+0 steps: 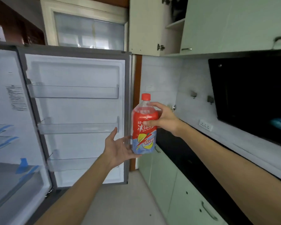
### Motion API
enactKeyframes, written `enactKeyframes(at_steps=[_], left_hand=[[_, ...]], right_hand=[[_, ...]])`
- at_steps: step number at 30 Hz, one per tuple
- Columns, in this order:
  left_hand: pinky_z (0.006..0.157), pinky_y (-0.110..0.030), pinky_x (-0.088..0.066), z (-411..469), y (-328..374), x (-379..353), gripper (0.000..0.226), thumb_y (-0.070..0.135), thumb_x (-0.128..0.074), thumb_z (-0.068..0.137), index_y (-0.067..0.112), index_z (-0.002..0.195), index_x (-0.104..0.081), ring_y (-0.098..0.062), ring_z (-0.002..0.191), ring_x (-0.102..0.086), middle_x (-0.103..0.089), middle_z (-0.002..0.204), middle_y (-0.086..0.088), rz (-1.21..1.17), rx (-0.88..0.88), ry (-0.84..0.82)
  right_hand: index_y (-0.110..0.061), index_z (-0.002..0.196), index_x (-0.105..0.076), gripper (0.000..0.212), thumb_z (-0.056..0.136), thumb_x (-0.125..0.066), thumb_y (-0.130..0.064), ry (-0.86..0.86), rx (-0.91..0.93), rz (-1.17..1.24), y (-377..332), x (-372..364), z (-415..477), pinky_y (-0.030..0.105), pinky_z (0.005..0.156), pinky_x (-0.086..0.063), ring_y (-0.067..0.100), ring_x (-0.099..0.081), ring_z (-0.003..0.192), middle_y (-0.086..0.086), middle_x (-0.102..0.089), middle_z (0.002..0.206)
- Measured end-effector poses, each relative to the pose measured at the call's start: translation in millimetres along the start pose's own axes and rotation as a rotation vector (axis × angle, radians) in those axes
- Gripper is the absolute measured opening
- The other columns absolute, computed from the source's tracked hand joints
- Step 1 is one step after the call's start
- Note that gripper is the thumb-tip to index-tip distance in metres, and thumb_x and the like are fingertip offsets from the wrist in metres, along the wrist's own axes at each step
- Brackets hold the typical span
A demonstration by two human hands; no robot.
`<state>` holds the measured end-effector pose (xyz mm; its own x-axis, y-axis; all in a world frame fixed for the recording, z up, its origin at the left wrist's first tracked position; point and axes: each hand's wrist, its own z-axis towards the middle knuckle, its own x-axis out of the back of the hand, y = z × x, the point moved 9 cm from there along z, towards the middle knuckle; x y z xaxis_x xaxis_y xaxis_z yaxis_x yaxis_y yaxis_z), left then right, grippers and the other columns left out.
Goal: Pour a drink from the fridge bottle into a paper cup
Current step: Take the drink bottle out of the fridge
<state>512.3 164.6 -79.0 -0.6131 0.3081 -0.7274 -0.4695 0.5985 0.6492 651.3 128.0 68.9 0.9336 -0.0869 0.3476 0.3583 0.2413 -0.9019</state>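
The fridge door stands wide open just left of your left hand, so a careless swing of that arm could strike its shelves. The dark counter lies below and to the right of your right hand. No paper cup is in view, so you may end up searching one-handed. The bottle is upright between your hands, right fingers wrapped round its shoulder, left palm spread flat at its base. If it is chilled and slick, it could slip. The cap, above your right hand, is on.

Open wall cabinet, black range hood, white wall socket.
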Motion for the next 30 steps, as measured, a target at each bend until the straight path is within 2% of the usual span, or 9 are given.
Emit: enactKeyframes(at_steps=[2, 5, 10, 14, 18, 21, 26, 30], left_hand=[[0.104, -0.068, -0.039, 8.9, -28.3, -28.2, 0.078, 0.068, -0.046, 0.089, 0.003, 0.131, -0.049, -0.048, 0.121, -0.056, -0.058, 0.131, -0.026, 0.0, 0.045, -0.042], [0.101, -0.067, -0.041, 21.1, -69.4, -66.5, 0.081, 0.07, -0.044, 0.088, 0.006, 0.138, -0.044, -0.048, 0.121, -0.056, -0.056, 0.134, -0.026, 0.024, 0.085, -0.08], [0.105, -0.067, -0.038, 28.9, -143.4, -128.3, 0.081, 0.069, -0.046, 0.088, 0.006, 0.139, -0.042, -0.049, 0.12, -0.057, -0.057, 0.133, -0.027, 0.076, 0.156, -0.117], [0.107, -0.069, -0.035, 31.4, -200.9, -170.4, 0.082, 0.067, -0.048, 0.087, 0.004, 0.139, -0.041, -0.051, 0.121, -0.055, -0.056, 0.133, -0.029, 0.122, 0.222, -0.154], [0.105, -0.07, -0.036, 28.8, -263.3, -212.5, 0.083, 0.067, -0.048, 0.087, 0.003, 0.14, -0.042, -0.053, 0.12, -0.056, -0.057, 0.132, -0.031, 0.16, 0.296, -0.205], [0.103, -0.071, -0.037, 23.0, -311.3, -243.1, 0.081, 0.066, -0.047, 0.089, 0.003, 0.139, -0.043, -0.053, 0.119, -0.056, -0.059, 0.13, -0.032, 0.195, 0.349, -0.237], [0.105, -0.073, -0.033, 10.0, -392.5, -292.2, 0.079, 0.067, -0.046, 0.09, 0.003, 0.135, -0.047, -0.056, 0.119, -0.055, -0.058, 0.129, -0.034, 0.235, 0.462, -0.3], [0.106, -0.073, -0.032, -6.2, -454.4, -335.5, 0.077, 0.067, -0.044, 0.091, 0.003, 0.134, -0.049, -0.055, 0.12, -0.055, -0.058, 0.129, -0.034, 0.269, 0.546, -0.366]], right_hand=[[-0.027, 0.131, -0.052, 0.07, 0.071, -0.086, -0.011, 0.048, -0.019, -0.021, 8.1, 33.2, -24.1, 0.031, 0.076, -0.061, 0.016, -0.068, 0.102, -0.007, -0.064, 0.116], [-0.027, 0.132, -0.051, 0.072, 0.07, -0.086, -0.013, 0.113, -0.042, -0.045, 15.4, 79.9, -62.2, 0.04, 0.084, -0.06, 0.018, -0.066, 0.106, -0.001, -0.062, 0.123], [-0.029, 0.128, -0.05, 0.071, 0.07, -0.087, -0.011, 0.184, -0.104, -0.086, 27.1, 148.8, -131.0, 0.036, 0.081, -0.061, 0.017, -0.069, 0.102, 0.0, -0.066, 0.118], [-0.023, 0.132, -0.049, 0.073, 0.07, -0.086, -0.009, 0.256, -0.135, -0.123, 32.6, 195.4, -192.2, 0.038, 0.084, -0.06, 0.016, -0.07, 0.099, 0.0, -0.068, 0.113], [-0.02, 0.133, -0.049, 0.073, 0.071, -0.086, -0.006, 0.32, -0.163, -0.155, 38.5, 240.0, -256.2, 0.028, 0.079, -0.06, 0.014, -0.071, 0.097, 0.001, -0.07, 0.112], [-0.019, 0.135, -0.048, 0.076, 0.07, -0.087, -0.008, 0.364, -0.186, -0.174, 46.3, 271.9, -303.5, 0.035, 0.085, -0.06, 0.017, -0.071, 0.1, 0.005, -0.071, 0.113], [-0.021, 0.132, -0.05, 0.074, 0.07, -0.088, -0.008, 0.478, -0.246, -0.193, 59.4, 322.2, -392.0, 0.033, 0.081, -0.06, 0.016, -0.072, 0.096, 0.004, -0.072, 0.11], [-0.021, 0.13, -0.051, 0.075, 0.067, -0.09, -0.012, 0.598, -0.3, -0.212, 65.7, 363.0, -464.7, 0.038, 0.083, -0.06, 0.018, -0.072, 0.097, 0.004, -0.072, 0.109]])
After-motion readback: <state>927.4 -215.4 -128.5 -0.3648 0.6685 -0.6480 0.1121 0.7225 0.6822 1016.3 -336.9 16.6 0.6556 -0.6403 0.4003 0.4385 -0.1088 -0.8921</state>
